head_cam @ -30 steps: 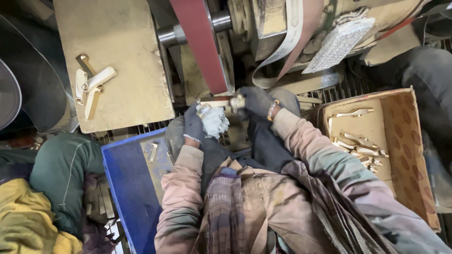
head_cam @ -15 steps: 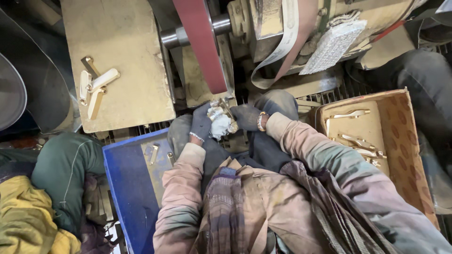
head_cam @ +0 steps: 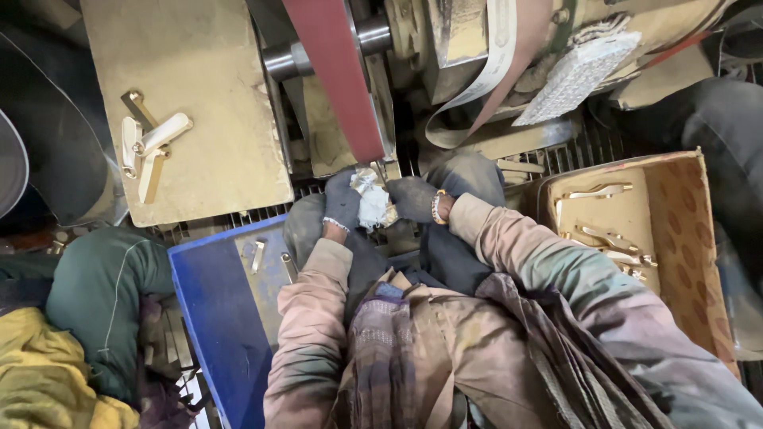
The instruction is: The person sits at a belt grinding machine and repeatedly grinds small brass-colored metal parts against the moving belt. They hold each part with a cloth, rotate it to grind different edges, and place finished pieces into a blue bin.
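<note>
Directly below the lower end of the red sanding belt, two gloved hands meet over the person's lap. The left hand, in a dark glove, is curled closed around a crumpled white rag with a small brass-coloured piece showing at the top, just under the belt. The right hand, also dark-gloved with a beaded band at the wrist, is closed on the same bundle from the other side, so both hands pinch it between them. To the right of the belt sits one open cardboard box holding several brass pieces, too jumbled to count. To the left of the belt, three pale handle-like parts lie on a dusty worktop. Below that, one blue tray holds two small metal parts.
</note>
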